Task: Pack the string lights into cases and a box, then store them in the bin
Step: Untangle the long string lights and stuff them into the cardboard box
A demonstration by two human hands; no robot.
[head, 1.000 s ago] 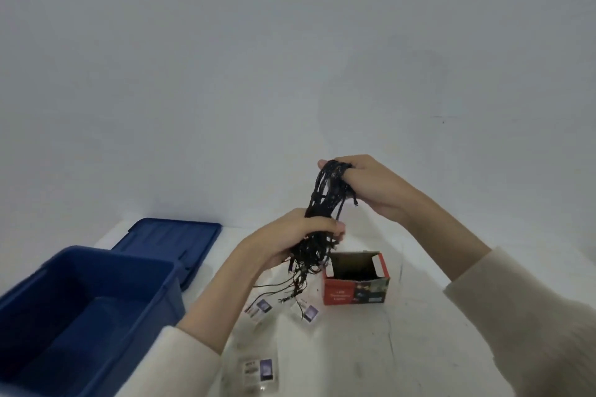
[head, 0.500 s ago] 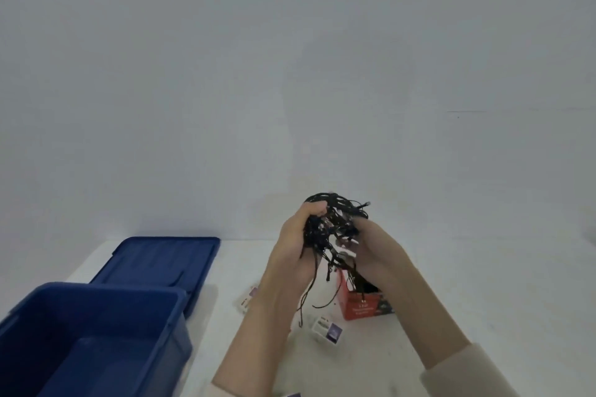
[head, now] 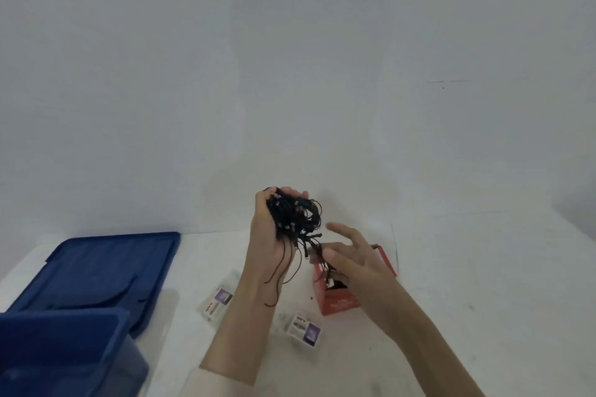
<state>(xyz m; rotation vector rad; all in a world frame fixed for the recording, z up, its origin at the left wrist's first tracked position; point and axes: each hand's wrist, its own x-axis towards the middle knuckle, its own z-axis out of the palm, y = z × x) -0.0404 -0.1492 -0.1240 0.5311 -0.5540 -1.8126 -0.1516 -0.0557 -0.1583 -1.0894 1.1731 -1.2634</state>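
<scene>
At the near left corner of the white counter (head: 483, 316) stands a deep blue bin (head: 64, 348), open at the top and cut off by the frame edge. Just behind it, along the left edge, its blue lid (head: 103, 267) lies flat on the counter. A plain pale wall (head: 290, 74) rises behind the counter's far edge.

Two bare forearms reach in from the near edge toward the middle. The left hand (head: 269, 238) is raised above the counter, palm turned inward, with its fingers curled round a tangled bundle of black string lights (head: 296, 213). Loose strands trail from the bundle down past the wrist. The right hand (head: 354, 261) hovers lower and just to the right, directly over a small red box (head: 338, 303), with its fingers spread and mostly straight. A few hanging strand ends pass right by its thumb and drop toward the box's open top. Whether the thumb actually touches them cannot be told.

The red box sits right of the counter's middle, partly hidden by the right hand.

Two small clear cases with printed labels lie on the counter. One case (head: 219, 300) lies left of the left forearm, and the other case (head: 304, 329) lies between the forearms, just in front of the box.
</scene>
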